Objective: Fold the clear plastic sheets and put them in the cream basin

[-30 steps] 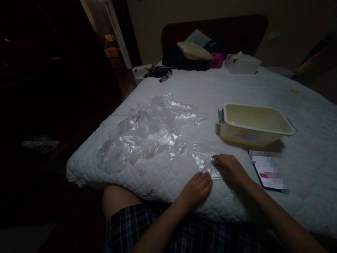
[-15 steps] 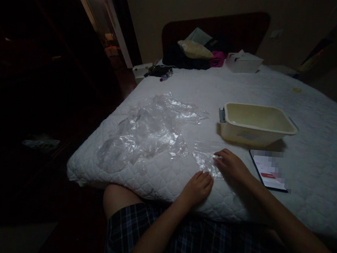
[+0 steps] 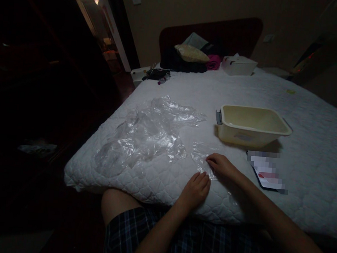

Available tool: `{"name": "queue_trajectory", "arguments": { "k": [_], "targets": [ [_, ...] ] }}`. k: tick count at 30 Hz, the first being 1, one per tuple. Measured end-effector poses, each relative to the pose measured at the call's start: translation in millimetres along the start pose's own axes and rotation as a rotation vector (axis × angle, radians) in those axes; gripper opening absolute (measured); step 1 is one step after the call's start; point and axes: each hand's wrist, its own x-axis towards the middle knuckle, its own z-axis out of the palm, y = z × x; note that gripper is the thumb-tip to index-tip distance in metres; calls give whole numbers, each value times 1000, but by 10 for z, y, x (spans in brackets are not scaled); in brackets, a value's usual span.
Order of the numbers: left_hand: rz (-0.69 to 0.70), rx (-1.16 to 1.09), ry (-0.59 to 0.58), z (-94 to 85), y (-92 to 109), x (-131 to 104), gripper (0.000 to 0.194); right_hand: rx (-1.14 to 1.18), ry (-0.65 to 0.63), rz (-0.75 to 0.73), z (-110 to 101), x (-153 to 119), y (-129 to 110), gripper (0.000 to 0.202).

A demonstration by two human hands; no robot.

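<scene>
A small clear plastic bag (image 3: 199,157) lies flat on the white quilted bed near its front edge. My right hand (image 3: 222,165) is over its right side, fingertips pinched together on the film. My left hand (image 3: 196,190) rests palm down at the bag's near edge, fingers laid side by side with their tips on the plastic; its thumb is hidden. To the left spreads a large crumpled heap of clear plastic bags (image 3: 147,132), apart from both hands.
A cream plastic tub (image 3: 253,138) with grey handles stands right of the bag. A tablet or phone (image 3: 263,170), its screen partly blurred, lies before it. Farther back are a white box (image 3: 239,66), a pillow (image 3: 191,53) and dark bedding. The bed's edge (image 3: 162,199) meets my knees.
My right hand has shifted slightly left and its fingers have closed together on the bag. My left hand has stayed almost in place. The whole view has tilted a little.
</scene>
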Motion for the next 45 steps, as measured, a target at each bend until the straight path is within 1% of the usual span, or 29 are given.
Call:
{"name": "queue_trajectory", "arguments": {
  "k": [3, 5, 7, 10, 12, 15, 18, 22, 26, 31, 34, 37, 39, 42, 45],
  "targets": [
    [-15, 3, 21, 16, 3, -13, 24, 64, 49, -34, -79, -31, -3, 23],
    [-15, 9, 23, 19, 4, -18, 25, 128, 95, -54, -170, -117, 4, 23],
    [-16, 12, 25, 9, 3, -19, 25, 149, 132, -52, -267, -258, 34, 23],
    [-22, -6, 39, -20, -2, -16, 25, 96, 171, -18, -366, -553, 133, 23],
    [-22, -16, 42, -40, -6, -16, 25, 55, 199, -2, -386, -777, 222, 23],
    [-18, -13, 66, -62, -9, -12, 25, -19, 206, -64, -364, -1079, 352, 21],
    [2, -16, 104, -78, 9, 36, 24, -108, 229, -123, -312, -1254, 448, 21],
    [-22, -53, 48, -62, 72, 182, 21, -220, 285, -197, -223, -1274, 512, 25],
    [-44, -82, 44, 23, 122, 283, 19, -324, 261, -274, -184, -1231, 475, 28],
    [-14, -76, -12, 83, 131, 261, 21, -275, 237, -358, -279, -1256, 331, 31],
    [-12, -76, -15, 62, 135, 250, 23, -332, 221, -391, -313, -1270, 277, 32],
    [-14, -87, 1, 40, 141, 258, 24, -437, 190, -441, -258, -1266, 268, 36],
    [-15, -88, -7, 35, 144, 262, 24, -470, 179, -442, -195, -1260, 276, 38],
    [-10, -79, -52, 34, 144, 263, 23, -482, 169, -419, -132, -1246, 294, 39],
    [-1, -78, -69, 26, 141, 265, 23, -466, 183, -419, -142, -1229, 305, 39]
  ]
}}
